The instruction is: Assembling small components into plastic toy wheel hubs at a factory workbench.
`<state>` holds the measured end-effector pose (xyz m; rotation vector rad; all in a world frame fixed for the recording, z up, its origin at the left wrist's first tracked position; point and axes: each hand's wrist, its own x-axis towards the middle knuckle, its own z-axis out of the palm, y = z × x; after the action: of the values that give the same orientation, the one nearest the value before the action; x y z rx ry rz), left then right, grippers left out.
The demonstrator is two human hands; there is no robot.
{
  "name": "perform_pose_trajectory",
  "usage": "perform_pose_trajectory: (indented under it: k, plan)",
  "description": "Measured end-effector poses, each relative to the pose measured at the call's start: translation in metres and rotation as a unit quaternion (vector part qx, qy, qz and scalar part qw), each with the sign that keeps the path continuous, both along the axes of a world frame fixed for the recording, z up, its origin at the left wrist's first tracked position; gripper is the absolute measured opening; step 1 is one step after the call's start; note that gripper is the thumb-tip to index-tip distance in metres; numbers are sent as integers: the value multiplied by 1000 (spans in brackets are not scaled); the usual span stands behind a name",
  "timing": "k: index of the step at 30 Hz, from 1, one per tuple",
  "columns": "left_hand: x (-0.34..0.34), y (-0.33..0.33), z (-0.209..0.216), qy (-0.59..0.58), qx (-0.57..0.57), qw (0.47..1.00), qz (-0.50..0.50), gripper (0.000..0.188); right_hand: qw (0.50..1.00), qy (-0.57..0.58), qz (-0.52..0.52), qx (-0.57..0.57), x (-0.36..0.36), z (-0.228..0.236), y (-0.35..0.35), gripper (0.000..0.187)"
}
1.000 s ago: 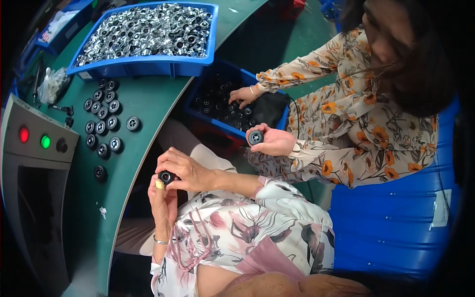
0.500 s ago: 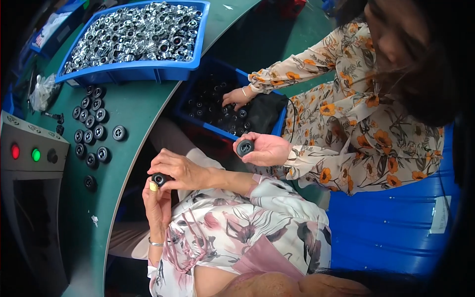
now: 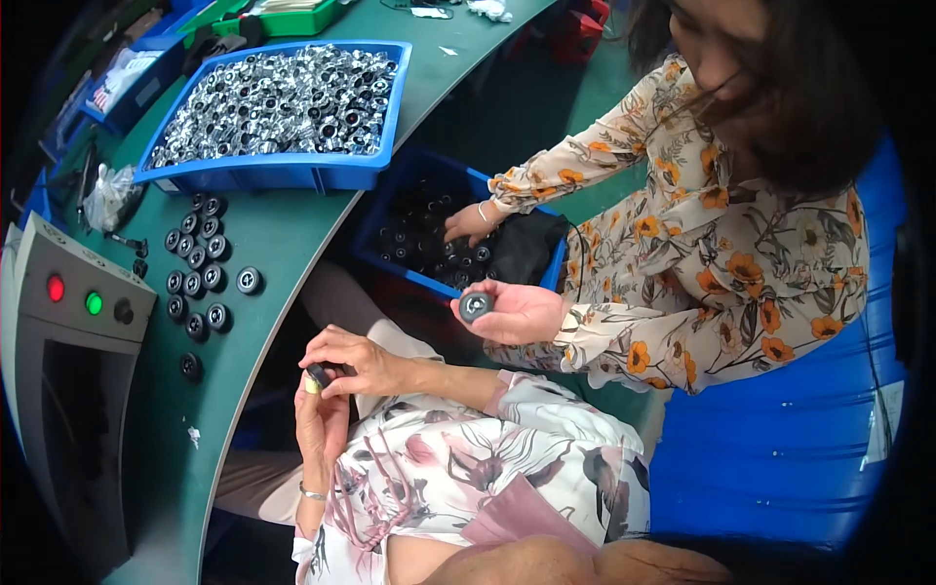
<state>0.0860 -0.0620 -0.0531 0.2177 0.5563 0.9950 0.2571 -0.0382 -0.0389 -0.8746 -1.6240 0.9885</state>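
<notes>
My left hand (image 3: 322, 421) and my right hand (image 3: 359, 361) meet at the table's edge, over my lap. Between their fingertips is a small black wheel (image 3: 320, 374), tilted nearly edge-on and partly covered by the fingers. A yellow cover wraps one fingertip of the left hand, against the wheel. Just left of my hands, several black wheels (image 3: 216, 317) with spoked hubs lie loosely grouped on the green table (image 3: 244, 390). To my upper right, a co-worker's hand (image 3: 522, 312) holds another black wheel (image 3: 476, 306) on its fingers.
A blue tray (image 3: 283, 177) of shiny clear-and-black parts stands on the table. The co-worker's other hand (image 3: 473, 224) reaches into a blue bin (image 3: 429, 278) of black wheels beside the table. A grey control box (image 3: 88, 322) with red and green lights stands left.
The wheel in my hands has turned from showing its hub to nearly edge-on. The whole view has shifted slightly. The co-worker's hands stay nearly in place.
</notes>
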Motion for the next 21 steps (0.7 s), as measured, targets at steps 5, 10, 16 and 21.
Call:
perform_pose_trajectory:
  k: [5, 10, 16, 21]
  plan:
    - [6, 1, 16, 34, 20, 999, 6, 31, 993, -70, -43, 80, 5, 3, 2, 39]
    - [0, 3, 11, 205, 134, 969, -38, 35, 973, -169, -87, 133, 1, 10, -1, 43]
    - [-7, 20, -1, 125, 137, 980, -68, 26, 967, -145, -127, 164, 4, 10, 4, 45]
    - [31, 53, 23, 144, 173, 970, -90, 41, 949, -158, -199, 189, 23, 24, 21, 49]
